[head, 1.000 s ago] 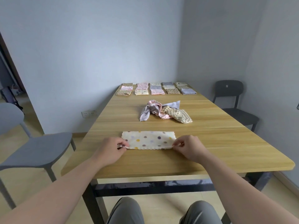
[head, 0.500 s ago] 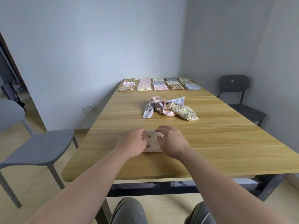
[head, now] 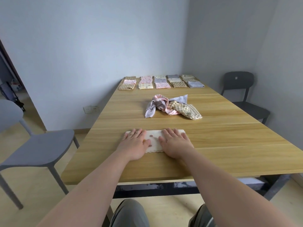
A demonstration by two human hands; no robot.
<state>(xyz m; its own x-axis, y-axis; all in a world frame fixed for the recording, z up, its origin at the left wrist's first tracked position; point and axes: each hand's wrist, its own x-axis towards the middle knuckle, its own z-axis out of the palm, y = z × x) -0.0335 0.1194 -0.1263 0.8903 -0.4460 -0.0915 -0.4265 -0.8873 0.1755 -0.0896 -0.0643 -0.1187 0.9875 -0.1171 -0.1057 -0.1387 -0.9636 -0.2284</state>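
Both hands [head: 134,145] [head: 174,144] have spread flat — pressing the dotted cloth [head: 154,141].

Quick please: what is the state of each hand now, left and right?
Left hand: open, fingers straight, pressing flat on the dotted cloth.
Right hand: open, fingers straight, pressing flat on the same cloth.

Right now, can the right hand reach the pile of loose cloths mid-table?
Probably yes. The right hand lies flat on the dotted cloth, holding nothing, and only bare table lies between it and the pile of loose cloths straight ahead.
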